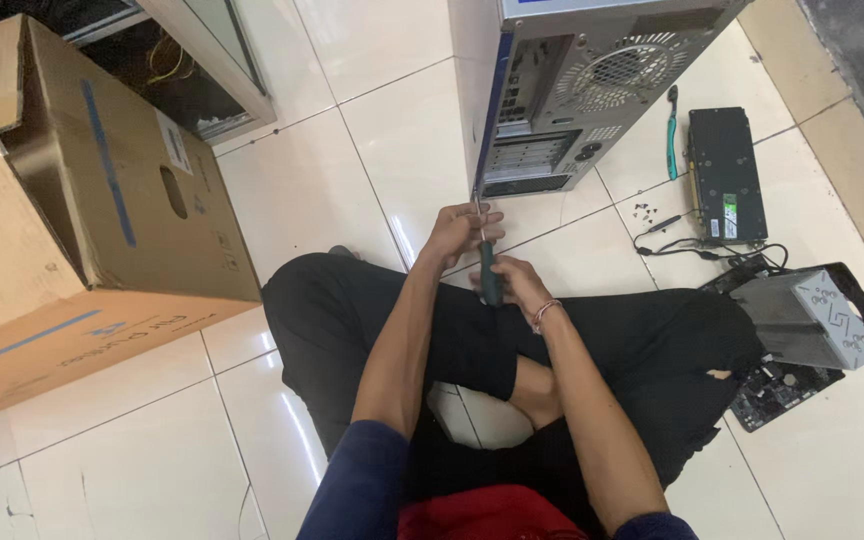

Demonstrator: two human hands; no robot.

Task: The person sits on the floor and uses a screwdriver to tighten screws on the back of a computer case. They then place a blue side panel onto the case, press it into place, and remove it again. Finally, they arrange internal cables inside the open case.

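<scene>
Right hand [520,283] fingers clenched around screwdriver [488,268]; left hand [460,232] fingers pinching its shaft, computer case [592,90] at twelve o'clock.

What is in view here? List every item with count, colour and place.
Computer case: one, grey, top centre on the floor.
Cardboard box: one, brown, left, lying open.
Graphics card: one, black, right of the case.
Spare screwdriver: one, teal handle, beside the card.
Screws: several, dark, on the tile.
Metal box: one, grey, far right on a circuit board.
Screwdriver: one, dark green handle, in both hands.
Left hand: on the shaft.
Right hand: on the handle.
</scene>
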